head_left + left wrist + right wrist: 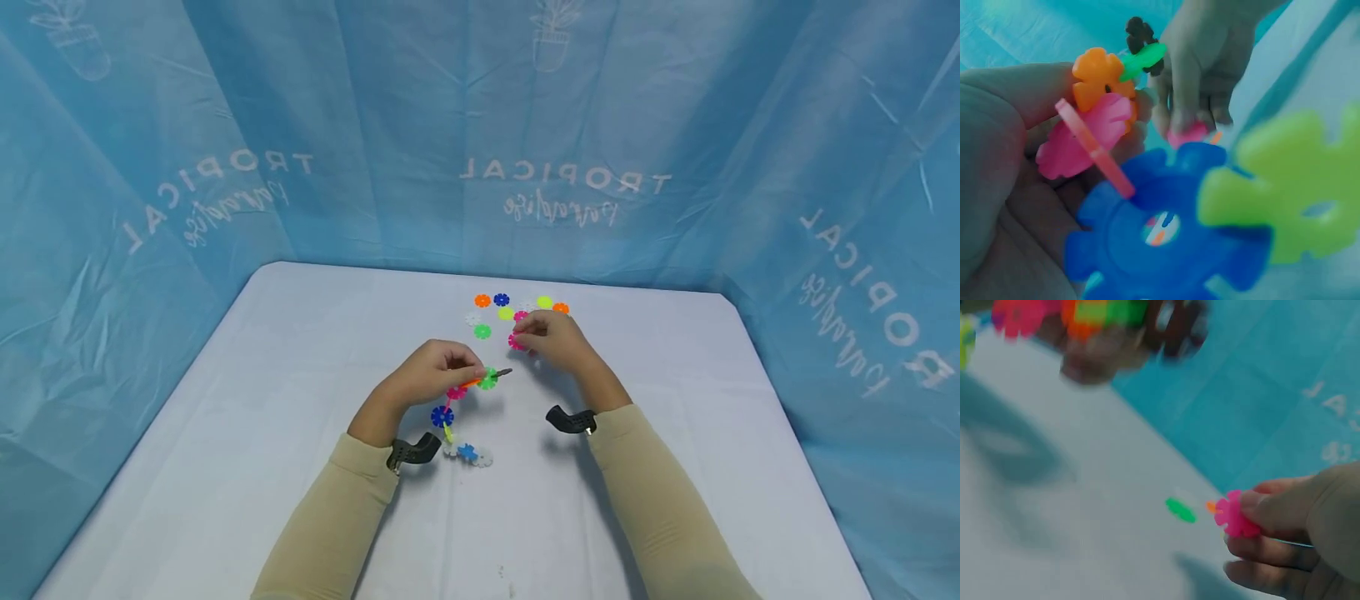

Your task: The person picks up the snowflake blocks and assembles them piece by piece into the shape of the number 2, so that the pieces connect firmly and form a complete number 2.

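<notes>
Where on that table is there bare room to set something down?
Two wide patches of table look bare: one between the left sleeve and the left edge, one between the right sleeve and the right edge. It's crowded near the far edge, where loose discs lie by the right hand, and around the left hand, which holds a chain.

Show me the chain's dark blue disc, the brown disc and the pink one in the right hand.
Dark blue disc [1163, 265], left wrist view: lower face.
Brown disc [1139, 39], left wrist view: upper part.
Pink disc [1234, 516], right wrist view: exposed face.
</notes>
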Action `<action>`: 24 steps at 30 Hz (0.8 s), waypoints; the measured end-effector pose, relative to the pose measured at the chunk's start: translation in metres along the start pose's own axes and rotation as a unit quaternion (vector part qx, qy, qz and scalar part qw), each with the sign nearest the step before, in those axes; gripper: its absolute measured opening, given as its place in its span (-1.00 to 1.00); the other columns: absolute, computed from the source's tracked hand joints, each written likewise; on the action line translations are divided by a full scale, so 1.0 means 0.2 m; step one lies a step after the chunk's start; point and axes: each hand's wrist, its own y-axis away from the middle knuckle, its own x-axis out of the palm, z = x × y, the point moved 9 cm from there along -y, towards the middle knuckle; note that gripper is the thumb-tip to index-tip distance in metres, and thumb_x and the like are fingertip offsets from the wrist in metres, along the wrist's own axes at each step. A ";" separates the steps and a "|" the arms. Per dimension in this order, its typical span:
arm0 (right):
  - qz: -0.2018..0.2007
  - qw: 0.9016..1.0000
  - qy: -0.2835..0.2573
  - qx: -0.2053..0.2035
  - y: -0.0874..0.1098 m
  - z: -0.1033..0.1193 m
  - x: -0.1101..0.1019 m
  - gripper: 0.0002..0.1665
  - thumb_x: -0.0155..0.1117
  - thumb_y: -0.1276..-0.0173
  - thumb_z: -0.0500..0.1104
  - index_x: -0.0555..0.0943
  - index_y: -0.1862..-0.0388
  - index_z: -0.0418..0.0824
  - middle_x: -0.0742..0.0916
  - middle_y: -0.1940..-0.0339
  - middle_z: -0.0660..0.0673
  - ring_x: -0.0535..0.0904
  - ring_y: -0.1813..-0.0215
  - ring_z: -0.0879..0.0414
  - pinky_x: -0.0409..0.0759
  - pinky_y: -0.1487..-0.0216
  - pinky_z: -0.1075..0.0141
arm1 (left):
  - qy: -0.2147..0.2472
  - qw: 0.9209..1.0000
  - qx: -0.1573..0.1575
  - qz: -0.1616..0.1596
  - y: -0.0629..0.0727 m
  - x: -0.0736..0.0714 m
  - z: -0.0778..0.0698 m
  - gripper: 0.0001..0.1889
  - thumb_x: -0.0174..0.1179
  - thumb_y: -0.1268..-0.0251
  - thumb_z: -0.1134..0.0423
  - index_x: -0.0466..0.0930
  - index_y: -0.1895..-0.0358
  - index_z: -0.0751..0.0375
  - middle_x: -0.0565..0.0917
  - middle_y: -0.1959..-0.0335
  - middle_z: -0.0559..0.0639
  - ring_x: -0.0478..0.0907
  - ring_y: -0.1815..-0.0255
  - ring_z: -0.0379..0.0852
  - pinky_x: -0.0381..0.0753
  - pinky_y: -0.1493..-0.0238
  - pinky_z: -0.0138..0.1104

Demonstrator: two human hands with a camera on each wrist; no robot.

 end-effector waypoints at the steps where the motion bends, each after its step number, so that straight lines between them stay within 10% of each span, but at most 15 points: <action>1: -0.007 1.000 -0.028 0.003 0.03 -0.01 -0.02 -0.87 0.51 -0.44 -0.18 0.78 0.09 -0.14 0.79 0.23 -0.07 0.73 0.24 -0.03 0.73 0.14 0.17 | -0.009 1.000 0.002 -0.005 0.00 0.00 0.00 -0.89 0.36 -0.51 0.18 0.81 0.18 0.11 0.73 0.31 0.13 0.55 0.36 -0.03 0.61 0.32 -0.26; 8: -0.030 0.988 -0.141 -0.062 0.23 0.05 -0.09 -0.74 0.48 -0.46 -0.22 0.79 -0.04 -0.34 0.82 0.19 -0.16 0.76 0.16 -0.22 0.75 0.05 0.19 | -0.072 0.996 0.028 -0.050 -0.02 -0.03 -0.04 -0.92 0.35 -0.52 0.20 0.74 0.21 0.06 0.68 0.30 -0.10 0.58 0.27 -0.04 0.66 0.20 -0.19; 24: -0.033 0.976 -0.148 -0.159 0.33 0.25 -0.07 -0.84 0.44 -0.46 -0.34 0.82 0.03 -0.27 0.83 0.21 -0.14 0.77 0.20 -0.06 0.75 0.08 0.19 | -0.102 0.991 0.059 -0.058 -0.01 -0.03 -0.10 -0.91 0.32 -0.55 0.19 0.71 0.18 0.08 0.66 0.29 -0.14 0.57 0.27 -0.09 0.63 0.14 -0.18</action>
